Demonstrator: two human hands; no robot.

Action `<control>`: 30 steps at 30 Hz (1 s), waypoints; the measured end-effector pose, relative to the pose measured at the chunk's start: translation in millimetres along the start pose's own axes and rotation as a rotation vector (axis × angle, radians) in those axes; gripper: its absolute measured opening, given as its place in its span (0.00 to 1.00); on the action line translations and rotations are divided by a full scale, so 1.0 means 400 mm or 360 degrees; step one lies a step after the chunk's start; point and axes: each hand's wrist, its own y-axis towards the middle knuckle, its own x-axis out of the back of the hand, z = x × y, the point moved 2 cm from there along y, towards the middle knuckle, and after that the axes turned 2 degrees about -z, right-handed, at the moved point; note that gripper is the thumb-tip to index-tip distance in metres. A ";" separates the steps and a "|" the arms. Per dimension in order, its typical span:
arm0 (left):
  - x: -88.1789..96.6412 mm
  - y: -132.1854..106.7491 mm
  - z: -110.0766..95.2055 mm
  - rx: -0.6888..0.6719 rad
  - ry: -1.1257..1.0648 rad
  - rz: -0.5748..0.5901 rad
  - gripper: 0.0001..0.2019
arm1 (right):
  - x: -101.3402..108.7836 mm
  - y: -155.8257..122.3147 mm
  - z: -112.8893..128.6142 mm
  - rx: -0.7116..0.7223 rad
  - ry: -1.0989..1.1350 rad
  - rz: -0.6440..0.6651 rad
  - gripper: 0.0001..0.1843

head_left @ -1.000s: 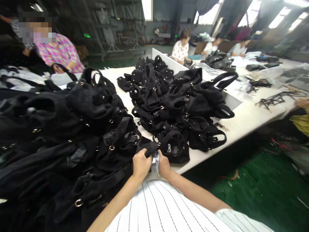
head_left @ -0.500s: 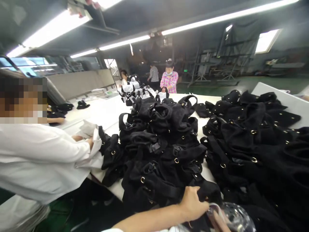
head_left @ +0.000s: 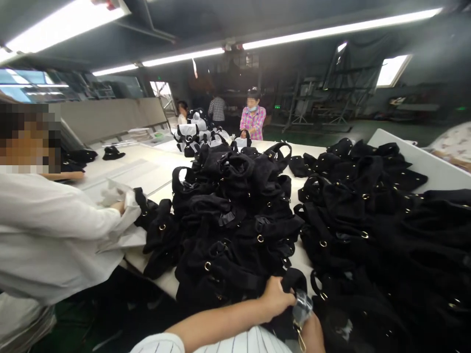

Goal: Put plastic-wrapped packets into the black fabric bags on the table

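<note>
Left hand [head_left: 275, 298] lies at the near table edge with its fingers curled shut on a fold of a black suede bag [head_left: 290, 282]; the thumb presses the fabric from the near side. Just right of those fingers sits a crumpled piece of clear plastic wrap [head_left: 303, 303], touching the bag's edge, and below it a small gold clasp [head_left: 300, 338] hangs down. The right hand [head_left: 312, 333] shows only as a wrist and lower palm under the wrap — whether its fingers are closed or open cannot be told, since they are hidden behind the plastic and the bag.

Beyond the left fingers, away from the person, a heap of black bags [head_left: 235, 215] with gold rings covers the white table [head_left: 147, 171]. To the right of the fingers a second heap of black bags [head_left: 368, 206] spreads up to a white divider board [head_left: 423, 164].

Well to the left of the fingers, a co-worker in a white shirt [head_left: 47, 235] holds white paper [head_left: 125, 215] beside one bag. Far beyond, at the table's other end, a person in a pink plaid shirt [head_left: 252, 121] stands next to black-and-white bags [head_left: 195, 132] — details there are too small to tell.
</note>
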 end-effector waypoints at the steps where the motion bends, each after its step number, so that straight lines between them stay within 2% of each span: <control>1: 0.008 0.008 -0.004 -0.0033 -0.0019 -0.0041 0.08 | 0.003 0.001 0.020 0.0031 -0.0020 0.0092 0.17; 3: 0.028 0.019 -0.019 -0.0096 -0.0081 -0.0124 0.08 | 0.022 -0.004 0.070 0.0112 0.0000 0.0208 0.19; 5: 0.047 0.019 -0.037 -0.0135 -0.0147 -0.0178 0.08 | 0.059 -0.015 0.128 0.0161 0.0084 0.0142 0.21; 9: 0.071 -0.015 -0.062 -0.0139 -0.0268 -0.0115 0.11 | 0.174 -0.037 0.223 0.0241 0.0050 -0.0388 0.25; 10: 0.075 -0.026 -0.067 -0.0122 -0.0302 -0.0085 0.12 | 0.208 -0.041 0.237 0.0267 0.0016 -0.0536 0.27; 12: 0.084 -0.036 -0.078 -0.0059 -0.0365 -0.0044 0.17 | 0.272 -0.046 0.244 0.0244 0.0004 -0.0697 0.29; 15: 0.089 -0.009 -0.097 0.0038 -0.0457 0.0053 0.22 | 0.334 -0.056 0.224 0.0110 0.0024 -0.0764 0.28; 18: 0.073 0.029 -0.103 0.0110 -0.0534 0.0134 0.24 | 0.316 -0.064 0.205 -0.0057 0.0176 -0.0708 0.25; 23: 0.040 0.016 -0.076 0.0153 -0.0491 0.0141 0.22 | 0.181 -0.089 0.196 -0.0198 0.0424 -0.0461 0.30; 27: 0.036 0.013 -0.078 0.0003 -0.0343 0.0049 0.16 | 0.129 -0.072 0.151 -0.0472 0.0422 -0.0437 0.36; 30: 0.032 0.003 -0.097 -0.0173 -0.0161 -0.0010 0.10 | 0.124 -0.021 0.127 -0.0468 0.0310 -0.0386 0.35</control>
